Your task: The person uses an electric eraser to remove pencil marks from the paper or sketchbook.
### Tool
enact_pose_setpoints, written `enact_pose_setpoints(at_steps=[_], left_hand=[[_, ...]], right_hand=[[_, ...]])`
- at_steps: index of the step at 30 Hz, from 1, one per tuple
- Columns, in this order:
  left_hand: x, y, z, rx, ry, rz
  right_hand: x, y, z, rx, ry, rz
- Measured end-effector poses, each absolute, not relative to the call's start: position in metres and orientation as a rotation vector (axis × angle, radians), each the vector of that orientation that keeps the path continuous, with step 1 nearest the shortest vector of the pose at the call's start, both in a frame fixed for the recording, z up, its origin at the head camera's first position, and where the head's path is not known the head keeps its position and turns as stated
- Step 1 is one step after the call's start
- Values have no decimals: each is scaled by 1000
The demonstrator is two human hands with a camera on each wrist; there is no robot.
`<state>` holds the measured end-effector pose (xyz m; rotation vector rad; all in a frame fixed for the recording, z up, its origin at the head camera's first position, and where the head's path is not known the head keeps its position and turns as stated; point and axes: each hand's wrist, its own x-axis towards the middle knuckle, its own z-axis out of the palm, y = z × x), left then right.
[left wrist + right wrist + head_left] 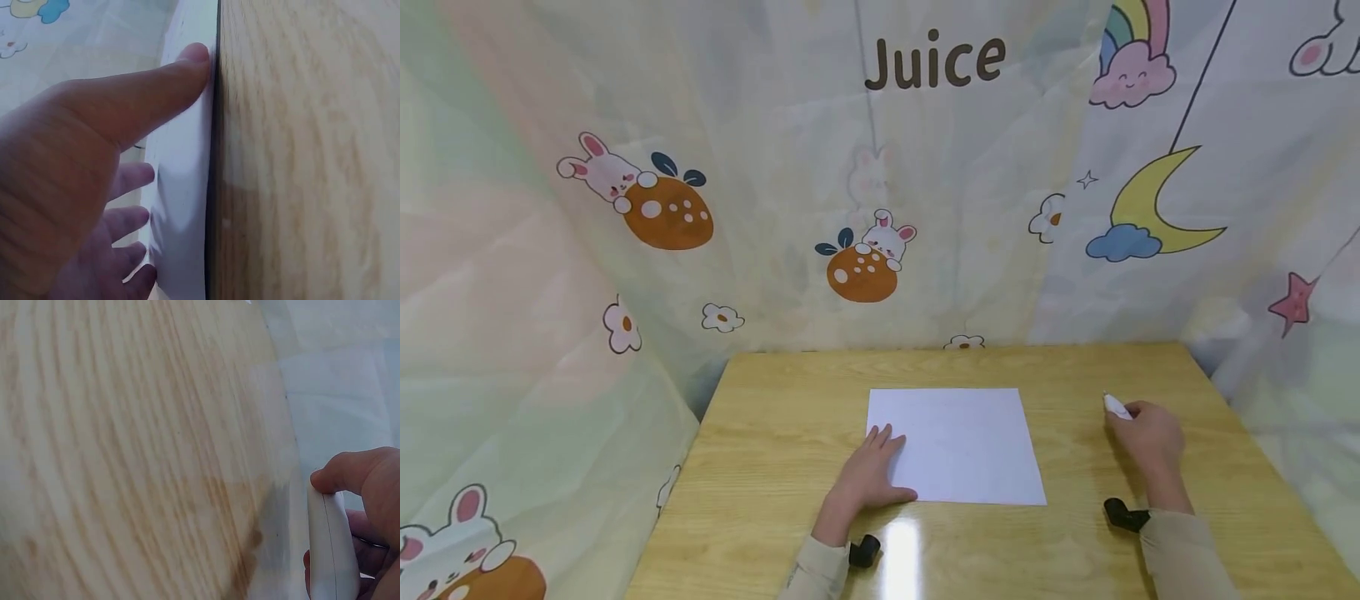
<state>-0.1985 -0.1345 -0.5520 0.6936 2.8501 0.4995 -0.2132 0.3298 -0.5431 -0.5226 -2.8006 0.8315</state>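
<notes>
A white sheet of paper [966, 450] lies flat on the wooden table. My left hand [871, 473] rests on its left side, fingers spread and thumb along the near edge. The left wrist view shows that thumb and the fingertips touching the paper [181, 187]. Off to the right of the sheet, my right hand [1148, 433] grips a small white object with a narrow tip [1117, 407], held just over the table. In the right wrist view this object [328, 550] has a smooth, rounded body with a thin seam; its exact kind cannot be told.
The wooden table [775, 433] reaches back to a printed cloth backdrop [775, 275], which also hangs at both sides. Each wrist wears a small black device, such as the one near the right wrist [1124, 515].
</notes>
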Motion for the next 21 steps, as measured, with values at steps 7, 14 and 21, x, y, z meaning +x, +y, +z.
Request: enact_pose_setpoints(at_steps=[7,14,21], left_hand=[[-198,-138,-552,702,2906,546],[-192,-141,-557,679,2953,563],[-185,-145,-562,640,2967,520]], right_hand=[[-214,329,-552,-556,-2830,834],[-209,329,-557,-612,-2874,834],[-205,327,-563,-617,-2859,863]])
